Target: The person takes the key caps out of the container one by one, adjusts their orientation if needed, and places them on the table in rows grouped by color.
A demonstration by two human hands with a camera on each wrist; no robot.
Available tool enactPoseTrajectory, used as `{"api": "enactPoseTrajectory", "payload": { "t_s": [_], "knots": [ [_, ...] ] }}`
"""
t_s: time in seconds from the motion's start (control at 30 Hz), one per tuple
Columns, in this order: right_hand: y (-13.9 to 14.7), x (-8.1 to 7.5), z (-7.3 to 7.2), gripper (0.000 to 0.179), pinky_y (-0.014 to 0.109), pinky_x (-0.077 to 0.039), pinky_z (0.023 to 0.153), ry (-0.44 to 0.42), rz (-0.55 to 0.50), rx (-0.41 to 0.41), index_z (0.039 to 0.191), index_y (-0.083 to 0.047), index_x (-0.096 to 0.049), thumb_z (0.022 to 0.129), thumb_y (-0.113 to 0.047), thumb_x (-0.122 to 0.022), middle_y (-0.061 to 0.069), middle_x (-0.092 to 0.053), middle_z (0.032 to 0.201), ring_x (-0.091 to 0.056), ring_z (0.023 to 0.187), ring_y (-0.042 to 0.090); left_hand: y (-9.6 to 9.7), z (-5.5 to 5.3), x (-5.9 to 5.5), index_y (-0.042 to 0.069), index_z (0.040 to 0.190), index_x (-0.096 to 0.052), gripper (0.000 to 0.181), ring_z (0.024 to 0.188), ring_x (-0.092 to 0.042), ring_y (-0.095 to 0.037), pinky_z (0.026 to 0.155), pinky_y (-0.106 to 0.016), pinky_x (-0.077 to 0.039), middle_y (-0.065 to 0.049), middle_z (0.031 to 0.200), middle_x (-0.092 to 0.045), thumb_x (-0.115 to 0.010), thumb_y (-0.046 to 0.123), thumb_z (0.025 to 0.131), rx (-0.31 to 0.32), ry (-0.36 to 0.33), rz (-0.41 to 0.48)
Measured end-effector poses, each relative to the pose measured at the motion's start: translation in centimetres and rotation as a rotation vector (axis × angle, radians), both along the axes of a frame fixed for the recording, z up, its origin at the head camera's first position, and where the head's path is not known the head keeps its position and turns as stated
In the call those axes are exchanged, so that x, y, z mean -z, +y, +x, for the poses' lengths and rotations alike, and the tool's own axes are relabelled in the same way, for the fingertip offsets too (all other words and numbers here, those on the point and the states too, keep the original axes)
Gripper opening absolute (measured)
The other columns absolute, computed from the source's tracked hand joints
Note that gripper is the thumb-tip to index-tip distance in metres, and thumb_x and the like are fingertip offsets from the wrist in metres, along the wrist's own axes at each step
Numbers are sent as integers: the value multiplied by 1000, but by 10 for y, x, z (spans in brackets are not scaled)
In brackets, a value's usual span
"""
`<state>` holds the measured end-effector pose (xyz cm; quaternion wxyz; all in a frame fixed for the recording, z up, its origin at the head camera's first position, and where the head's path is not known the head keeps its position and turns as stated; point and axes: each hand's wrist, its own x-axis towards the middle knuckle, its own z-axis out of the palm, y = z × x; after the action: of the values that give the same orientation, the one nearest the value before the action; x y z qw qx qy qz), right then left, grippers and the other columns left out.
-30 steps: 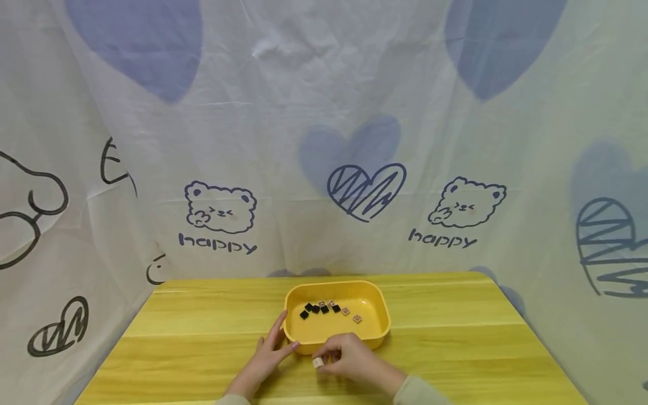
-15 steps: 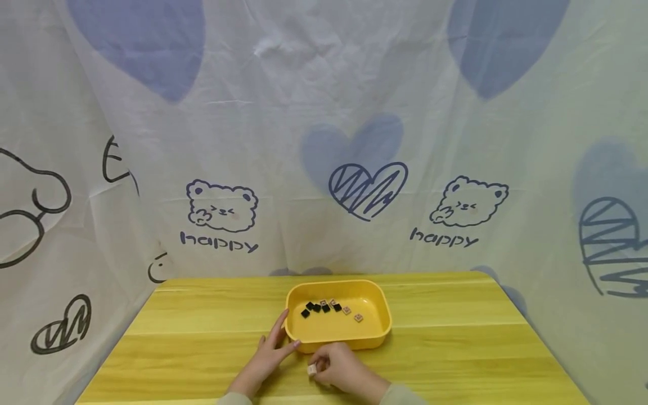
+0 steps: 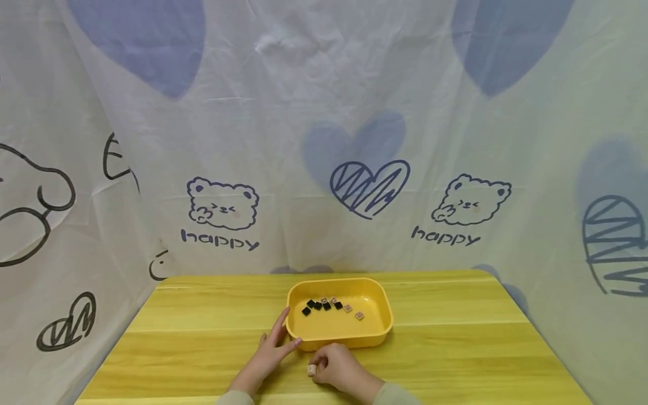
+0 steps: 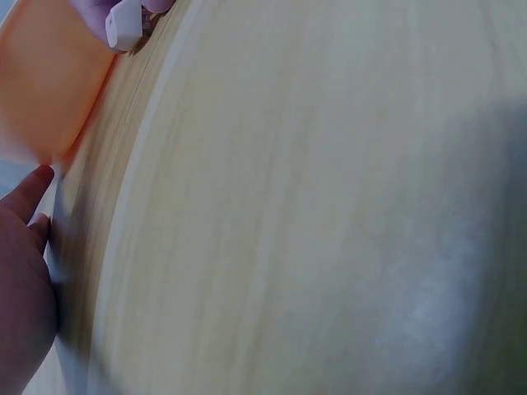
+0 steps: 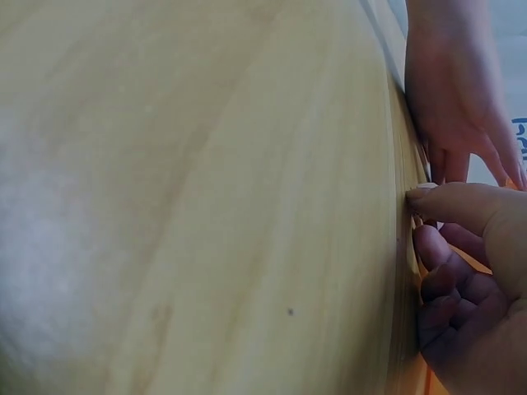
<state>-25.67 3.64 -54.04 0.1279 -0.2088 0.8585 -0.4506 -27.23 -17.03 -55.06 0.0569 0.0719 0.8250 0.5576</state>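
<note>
A yellow tub (image 3: 349,341) stands on the table. My left hand (image 3: 266,356) rests against its front left corner with spread, mostly straight fingers, the thumb at the front wall. In front of the tub, my right hand (image 3: 340,368) pinches a small whitish block (image 3: 311,370) between thumb and fingers, close over the tabletop. The left wrist view shows one rounded, pale face of this block (image 4: 123,26), and in the right wrist view the thumb covers most of it. Inside the tub lie several small black square pieces (image 3: 306,311) and several beige square pieces (image 3: 359,316).
The yellow wood-grain table (image 3: 455,337) extends to both sides of the tub. Behind it and along the sides hangs a pale cloth (image 3: 304,236) printed with hearts, bears and lettering.
My right hand has moved slightly left and toward me with the whitish block, then stayed nearly in place. The left hand keeps its place at the tub's corner.
</note>
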Motion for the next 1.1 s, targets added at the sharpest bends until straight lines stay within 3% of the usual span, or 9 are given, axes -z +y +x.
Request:
{"api": "enactPoseTrajectory", "payload": {
  "t_s": [0.2,0.47,0.8,0.93,1.1],
  "knots": [
    [0,-2,2,19,18,-38,47,-15,-3,-12,83,-11,-74,71,2,-78,-7,-55,59,-47,51,4,-1,0,-1,24,158,-17,86,140,-24,-45,109,-63,15,-28,147,-37,-70,34,91,0,-16,5],
    [-2,-3,2,14,19,-43,50,50,-4,7,80,-10,-73,73,-14,-84,-9,-57,62,-49,54,3,-1,1,-2,26,158,-16,86,141,-21,-46,109,-63,15,-28,147,-36,-70,35,91,-10,-30,7],
    [2,1,2,6,21,-44,52,12,2,15,81,-11,-77,80,-16,-80,-8,-59,63,-51,56,5,0,2,-2,25,158,-16,87,142,-7,-50,108,-66,14,-27,148,-35,-70,33,90,-21,-36,9],
    [3,4,2,6,21,-45,52,33,7,14,81,-10,-77,78,-15,-80,-9,-59,62,-51,55,4,1,2,-2,25,158,-17,87,141,2,-53,107,-67,14,-27,149,-35,-71,34,90,-31,-55,11],
    [3,4,2,11,19,-42,50,27,4,20,82,-10,-76,73,-9,-82,-8,-57,62,-50,55,4,1,1,-2,24,158,-17,87,141,1,-53,107,-67,15,-28,148,-34,-71,34,90,-28,-52,12]
  ]
}}
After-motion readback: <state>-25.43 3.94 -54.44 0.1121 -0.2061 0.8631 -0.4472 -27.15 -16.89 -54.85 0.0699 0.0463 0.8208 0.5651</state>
